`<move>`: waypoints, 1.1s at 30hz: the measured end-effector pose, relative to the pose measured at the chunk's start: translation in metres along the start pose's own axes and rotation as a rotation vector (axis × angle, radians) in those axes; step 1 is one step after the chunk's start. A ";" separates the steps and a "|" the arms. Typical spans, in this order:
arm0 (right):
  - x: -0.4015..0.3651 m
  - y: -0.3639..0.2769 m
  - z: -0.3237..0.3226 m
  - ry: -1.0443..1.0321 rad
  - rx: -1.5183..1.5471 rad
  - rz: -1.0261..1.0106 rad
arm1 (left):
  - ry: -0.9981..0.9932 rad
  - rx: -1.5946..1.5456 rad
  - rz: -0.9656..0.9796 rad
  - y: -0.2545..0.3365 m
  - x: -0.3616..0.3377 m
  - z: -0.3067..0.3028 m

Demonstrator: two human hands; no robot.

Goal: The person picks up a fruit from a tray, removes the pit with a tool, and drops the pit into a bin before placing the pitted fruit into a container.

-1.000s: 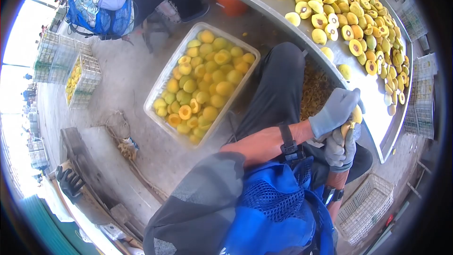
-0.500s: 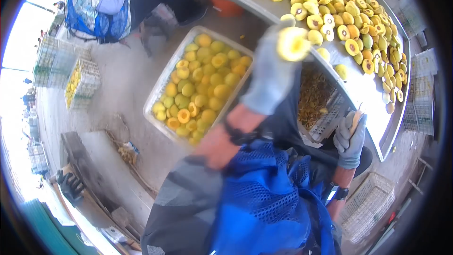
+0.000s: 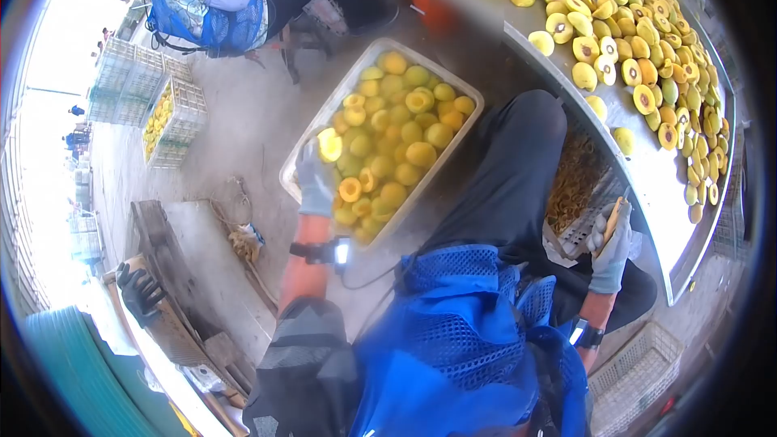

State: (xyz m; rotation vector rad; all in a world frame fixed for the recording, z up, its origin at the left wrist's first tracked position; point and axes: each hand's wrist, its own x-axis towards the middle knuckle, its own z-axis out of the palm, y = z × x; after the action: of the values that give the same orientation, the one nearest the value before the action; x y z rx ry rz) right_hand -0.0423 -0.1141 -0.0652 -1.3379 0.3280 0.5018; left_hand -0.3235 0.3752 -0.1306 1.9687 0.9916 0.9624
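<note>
My left hand [image 3: 315, 182], in a grey glove, is at the left edge of a white crate [image 3: 289, 163] of yellow fruit that look like peaches. Its fingers are closed on a cut peach half [image 3: 329, 145], pale side up. Whole and halved peaches [image 3: 380, 146] fill the crate. Away to the right, my right hand [image 3: 612, 252], also gloved, is wrapped round a slim tool with a wooden handle [image 3: 613, 221]. The tool's working end is too small to make out. That hand is beside the near edge of the metal table [image 3: 579, 85].
Many halved peaches [image 3: 643, 97] are spread over the table. Under it stands a crate of brown scraps [image 3: 576, 190]. A white crate [image 3: 639, 368] is at the lower right. A seated person [image 3: 214, 8] is at the upper left, near stacked crates [image 3: 133, 73]. A dark glove [image 3: 140, 291] lies at the lower left.
My left hand has moved from the table edge leftward and down to the crate with a peach half. My right hand still has the tool. The view has shifted left.
</note>
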 end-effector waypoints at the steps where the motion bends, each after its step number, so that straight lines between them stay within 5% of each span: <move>1: 0.002 0.001 -0.001 0.007 0.002 0.007 | 0.070 -0.330 -0.265 -0.017 -0.004 -0.009; 2: 0.003 0.002 -0.001 0.015 0.005 0.011 | 0.143 -0.662 -0.529 -0.027 -0.009 -0.012; 5: 0.004 0.005 0.000 0.021 0.035 0.041 | 0.268 -0.048 -0.273 -0.046 -0.034 -0.015; 8: 0.006 0.011 -0.001 0.011 0.050 0.065 | -0.001 0.420 -0.133 -0.109 -0.068 -0.024; 12: 0.006 0.013 0.007 0.057 0.018 0.062 | -0.249 0.748 -0.049 -0.123 -0.102 -0.033; 18: 0.002 0.009 0.025 0.030 -0.045 0.066 | -0.376 0.716 -0.239 -0.106 -0.097 -0.038; 30: 0.008 0.018 0.046 0.039 -0.099 0.141 | -0.553 0.957 -0.107 -0.088 -0.090 -0.012; 33: 0.008 0.012 0.034 -0.011 -0.041 0.117 | -0.739 1.050 -0.155 -0.091 -0.065 -0.021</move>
State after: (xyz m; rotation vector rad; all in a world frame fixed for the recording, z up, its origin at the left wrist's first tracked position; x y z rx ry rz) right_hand -0.0435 -0.0781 -0.0727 -1.3604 0.3902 0.6165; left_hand -0.3979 0.3650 -0.2161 2.6620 1.2637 -0.5368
